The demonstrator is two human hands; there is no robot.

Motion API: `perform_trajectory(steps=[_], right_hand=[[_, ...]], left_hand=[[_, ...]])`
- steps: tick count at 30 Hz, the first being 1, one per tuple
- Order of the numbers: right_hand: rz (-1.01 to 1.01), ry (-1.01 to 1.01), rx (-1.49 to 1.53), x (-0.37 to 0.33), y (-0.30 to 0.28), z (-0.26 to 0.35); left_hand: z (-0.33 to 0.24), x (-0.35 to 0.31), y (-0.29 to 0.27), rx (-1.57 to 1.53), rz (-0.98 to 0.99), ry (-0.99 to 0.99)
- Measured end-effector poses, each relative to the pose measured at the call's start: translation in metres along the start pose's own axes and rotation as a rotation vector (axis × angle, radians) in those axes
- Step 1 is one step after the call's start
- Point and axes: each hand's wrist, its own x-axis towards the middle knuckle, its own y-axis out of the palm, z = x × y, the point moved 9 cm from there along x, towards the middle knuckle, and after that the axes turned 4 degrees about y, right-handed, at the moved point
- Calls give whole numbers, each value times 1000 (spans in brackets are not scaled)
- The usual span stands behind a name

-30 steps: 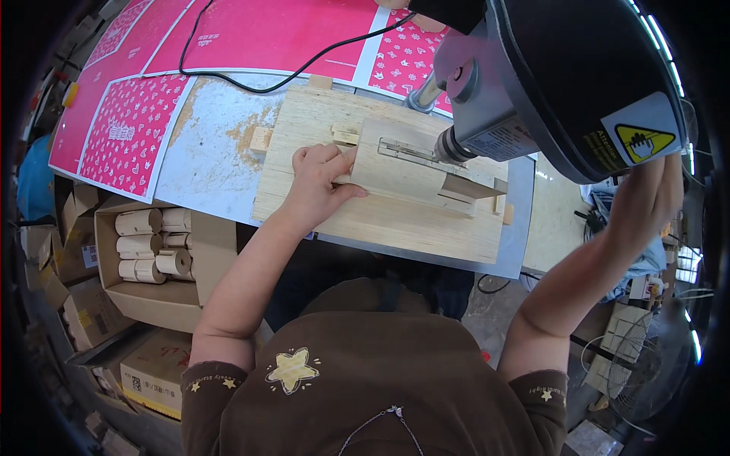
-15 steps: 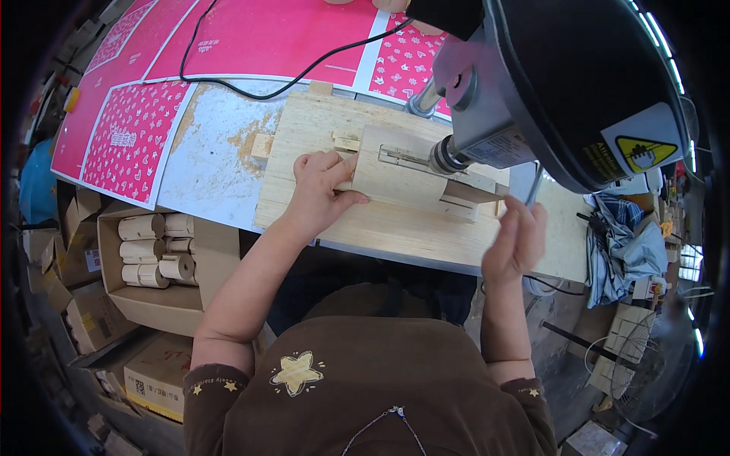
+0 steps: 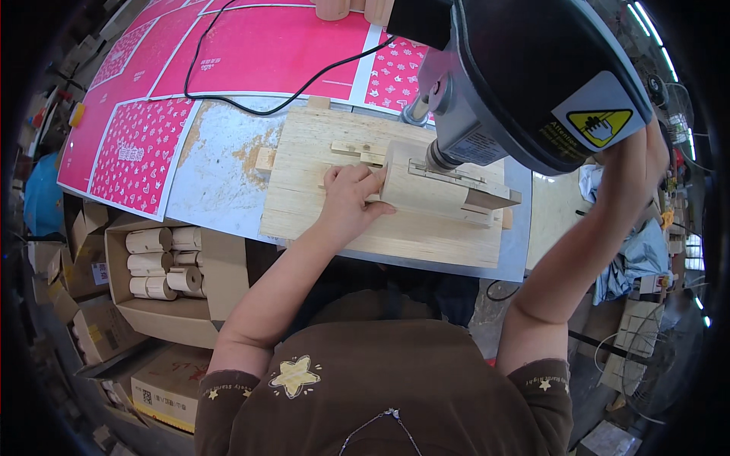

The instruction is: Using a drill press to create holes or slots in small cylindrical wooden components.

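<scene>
A pale wooden cylinder [image 3: 422, 182] with a slotted top lies on a flat wooden board [image 3: 304, 182], beneath the chuck [image 3: 439, 158] of a drill press. My left hand [image 3: 352, 204] grips the cylinder's left end, its thumb along the near side and its fingers curled behind. At the cylinder's right end a thin flat plate [image 3: 490, 200] sticks out. My right hand [image 3: 645, 156] is raised at the right side of the black drill press head [image 3: 547, 76]; its fingers are hidden behind the housing.
An open carton [image 3: 163, 313] at the left holds several wooden cylinders. Pink printed sheets [image 3: 281, 57] cover the far table, with a black cable [image 3: 251, 110] across them. More wooden cylinders [image 3: 332, 7] stand at the far edge. A silver-grey cloth [image 3: 646, 251] hangs at the right.
My right hand has risen from beside the cylinder's right end to the drill press head's right side. The cylinder, with my left hand on it, has shifted right along the board.
</scene>
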Motion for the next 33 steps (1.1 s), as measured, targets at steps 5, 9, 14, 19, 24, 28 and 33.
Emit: perform_trajectory(steps=[5,9,14,19,24,28,33], right_hand=[[105,-135,-233,-93,3,27],[205,-211,-289,-142,40,-16],[125,-275,-225,-148,47,-30],[-119,-114,6,-97,-8,4],[-92,-745,-732,-7,24,19],[1,-33,47,-4,20,-35],[642,-86,-412,-144,68,-88]], left_hand=[[-2,1,-4,-2,13,-2],[-5,2,-2,5,20,11],[-7,5,-2,-7,9,14],[-3,3,-3,-20,11,-27],[-4,7,0,-70,8,-60],[-2,8,-1,-109,0,-103],[-2,8,-10,-108,-23,-24]])
